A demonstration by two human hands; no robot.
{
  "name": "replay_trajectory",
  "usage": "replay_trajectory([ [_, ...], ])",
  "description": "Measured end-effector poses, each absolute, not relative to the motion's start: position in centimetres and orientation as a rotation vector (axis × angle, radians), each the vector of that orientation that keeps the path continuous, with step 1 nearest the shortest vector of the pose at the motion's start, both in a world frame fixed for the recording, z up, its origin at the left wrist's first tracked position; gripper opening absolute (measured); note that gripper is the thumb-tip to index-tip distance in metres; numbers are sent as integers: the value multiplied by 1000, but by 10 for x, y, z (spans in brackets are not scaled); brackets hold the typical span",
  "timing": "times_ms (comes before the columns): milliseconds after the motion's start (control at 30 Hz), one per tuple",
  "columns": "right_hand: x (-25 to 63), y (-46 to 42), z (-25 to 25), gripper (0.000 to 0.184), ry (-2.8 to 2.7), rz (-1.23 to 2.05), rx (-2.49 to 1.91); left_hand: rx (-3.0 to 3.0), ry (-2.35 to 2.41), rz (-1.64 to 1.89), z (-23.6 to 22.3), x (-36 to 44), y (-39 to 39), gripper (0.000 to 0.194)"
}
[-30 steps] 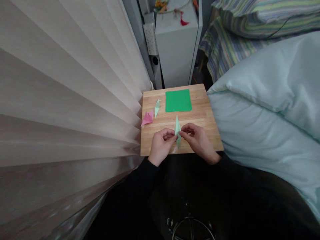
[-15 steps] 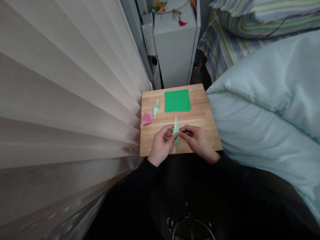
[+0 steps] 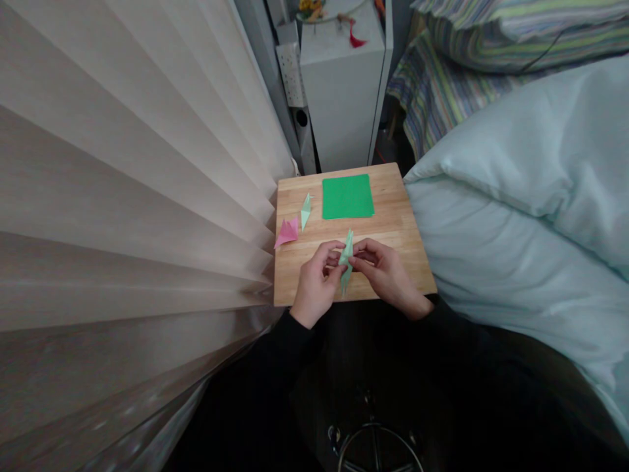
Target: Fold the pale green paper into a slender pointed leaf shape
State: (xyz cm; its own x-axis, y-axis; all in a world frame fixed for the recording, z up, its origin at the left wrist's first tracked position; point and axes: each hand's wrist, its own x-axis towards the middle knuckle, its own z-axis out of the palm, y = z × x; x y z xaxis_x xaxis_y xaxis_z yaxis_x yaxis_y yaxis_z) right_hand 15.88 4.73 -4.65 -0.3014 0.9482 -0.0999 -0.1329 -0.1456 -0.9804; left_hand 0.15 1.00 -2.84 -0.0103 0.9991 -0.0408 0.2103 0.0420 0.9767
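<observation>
Between my two hands is a pale green folded paper (image 3: 346,252), long and narrow, pointed toward the far and near ends. My left hand (image 3: 318,278) pinches its left side. My right hand (image 3: 386,272) grips its right side with thumb and fingers. Both hands are just above the near part of a small wooden table (image 3: 407,246). Beyond my left hand lie a pink folded paper piece (image 3: 287,232) and a smaller pale green folded paper (image 3: 305,211). A stack of bright green paper sheets (image 3: 348,196) lies at the far side.
A pleated beige curtain (image 3: 147,196) hangs along the table's left edge. To the right is a bed with a pale blue quilt (image 3: 515,183) and striped bedding (image 3: 452,98). Behind the table stands a white cabinet (image 3: 341,105). A metal chair base (image 3: 376,446) shows below.
The pale green folded paper has turned slightly in my fingers, its far tip leaning more to the right. Both hands keep their grip and have hardly moved.
</observation>
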Motion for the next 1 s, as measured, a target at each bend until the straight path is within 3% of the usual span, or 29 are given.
replay_trajectory([
  [233,159,49,-43,30,-1220,1642,-1055,1305,1414,1162,-26,0,11,15],
  [367,159,46,-38,25,-1320,1599,-1029,1345,1399,1227,-22,-3,13,7],
  [533,161,44,-31,13,-1320,1531,-973,1387,1369,1269,-19,-6,14,13],
  [633,162,45,-30,19,-1273,1518,-994,1333,1359,1268,-19,-4,13,7],
  [800,161,47,-30,27,-1223,1468,-1034,1174,1376,1227,-17,1,11,15],
  [1000,162,45,-25,13,-1239,1487,-957,1087,1307,1274,-17,-1,14,14],
])
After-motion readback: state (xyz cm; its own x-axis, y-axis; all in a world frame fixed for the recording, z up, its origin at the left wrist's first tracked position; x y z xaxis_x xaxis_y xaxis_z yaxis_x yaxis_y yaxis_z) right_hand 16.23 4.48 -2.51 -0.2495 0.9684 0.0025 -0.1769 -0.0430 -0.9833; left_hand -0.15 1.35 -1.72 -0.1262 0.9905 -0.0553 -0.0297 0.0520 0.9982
